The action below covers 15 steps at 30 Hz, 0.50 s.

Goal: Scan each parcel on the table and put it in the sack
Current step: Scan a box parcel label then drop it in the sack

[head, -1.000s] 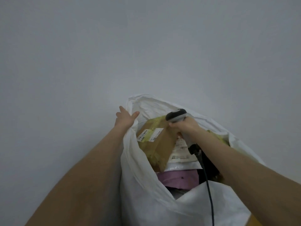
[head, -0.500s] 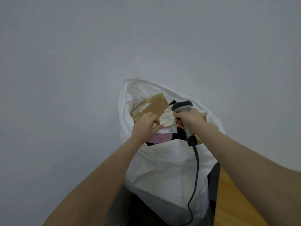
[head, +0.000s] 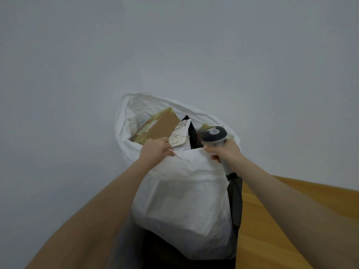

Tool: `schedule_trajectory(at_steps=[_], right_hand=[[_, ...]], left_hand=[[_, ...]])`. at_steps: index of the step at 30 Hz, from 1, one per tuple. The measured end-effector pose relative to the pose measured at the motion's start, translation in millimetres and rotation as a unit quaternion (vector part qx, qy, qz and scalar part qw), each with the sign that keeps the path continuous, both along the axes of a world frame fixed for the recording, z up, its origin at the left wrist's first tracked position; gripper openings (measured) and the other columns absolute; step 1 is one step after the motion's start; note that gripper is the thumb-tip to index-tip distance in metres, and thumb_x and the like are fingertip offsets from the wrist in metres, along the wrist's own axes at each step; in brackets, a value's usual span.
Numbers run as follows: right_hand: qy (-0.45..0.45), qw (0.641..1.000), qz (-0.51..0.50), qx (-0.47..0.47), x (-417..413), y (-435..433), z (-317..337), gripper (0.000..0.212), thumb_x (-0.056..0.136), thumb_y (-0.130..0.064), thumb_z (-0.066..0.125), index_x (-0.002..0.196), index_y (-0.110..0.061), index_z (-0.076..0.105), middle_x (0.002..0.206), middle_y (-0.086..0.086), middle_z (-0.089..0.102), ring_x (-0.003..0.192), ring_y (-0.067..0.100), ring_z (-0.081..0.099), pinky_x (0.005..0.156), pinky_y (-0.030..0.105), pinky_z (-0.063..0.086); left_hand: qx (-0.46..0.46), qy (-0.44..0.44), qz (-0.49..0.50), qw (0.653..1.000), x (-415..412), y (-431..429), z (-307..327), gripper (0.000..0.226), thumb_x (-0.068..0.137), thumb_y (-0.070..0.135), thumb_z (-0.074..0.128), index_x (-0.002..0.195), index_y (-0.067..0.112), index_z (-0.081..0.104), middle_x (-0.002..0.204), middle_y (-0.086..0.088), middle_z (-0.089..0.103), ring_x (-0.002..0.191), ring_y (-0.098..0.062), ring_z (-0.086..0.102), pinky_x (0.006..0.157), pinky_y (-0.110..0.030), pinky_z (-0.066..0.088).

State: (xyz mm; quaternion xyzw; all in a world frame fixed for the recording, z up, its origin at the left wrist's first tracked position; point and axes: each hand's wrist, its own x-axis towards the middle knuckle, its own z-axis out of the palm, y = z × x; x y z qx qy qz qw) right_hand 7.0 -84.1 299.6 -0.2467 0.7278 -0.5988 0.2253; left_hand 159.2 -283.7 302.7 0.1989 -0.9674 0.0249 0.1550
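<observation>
A full white sack (head: 184, 195) stands open against the wall. Inside it a brown cardboard box (head: 161, 127) leans at the back left, with a white labelled mailer (head: 179, 135) and a dark parcel (head: 191, 131) beside it. My left hand (head: 155, 150) grips the sack's near rim, fingers curled over the edge. My right hand (head: 223, 150) holds a grey barcode scanner (head: 214, 135) by its handle and also touches the near rim on the right. The scanner's cable hangs down the sack's right side.
A plain pale wall (head: 174, 45) fills the background. A wooden table top (head: 272, 220) lies at the lower right, next to the sack. A dark frame or stand (head: 236, 200) runs between sack and table.
My left hand has come off the parcels and now grips the sack's near rim. My right hand with the scanner has dropped to the rim as well. The view has pulled back.
</observation>
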Motion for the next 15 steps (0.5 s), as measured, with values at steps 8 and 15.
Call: schedule_trajectory(at_steps=[8, 15], right_hand=[[0.103, 0.994, -0.023, 0.04, -3.8, -22.0, -5.9, 0.07, 0.068, -0.024, 0.084, 0.13, -0.011, 0.054, 0.138, 0.002, 0.047, 0.115, 0.025, 0.056, 0.098, 0.047, 0.048], [0.024, 0.994, -0.108, 0.019, -11.1, -37.5, -15.6, 0.053, 0.068, -0.03, 0.08, 0.111, -0.004, 0.062, 0.129, 0.012, 0.056, 0.102, 0.032, 0.062, 0.091, 0.047, 0.052]], left_hand=[[0.084, 0.122, 0.037, 0.988, 39.2, -24.5, 22.4, 0.018, 0.092, 0.025, 0.06, 0.09, 0.014, 0.074, 0.098, 0.007, 0.069, 0.093, -0.019, 0.061, 0.083, -0.034, 0.043], [0.047, 0.127, 0.14, 0.981, 23.2, -18.2, 44.6, 0.023, 0.096, 0.022, 0.045, 0.097, 0.015, 0.067, 0.102, -0.002, 0.066, 0.093, -0.024, 0.059, 0.07, -0.031, 0.038]])
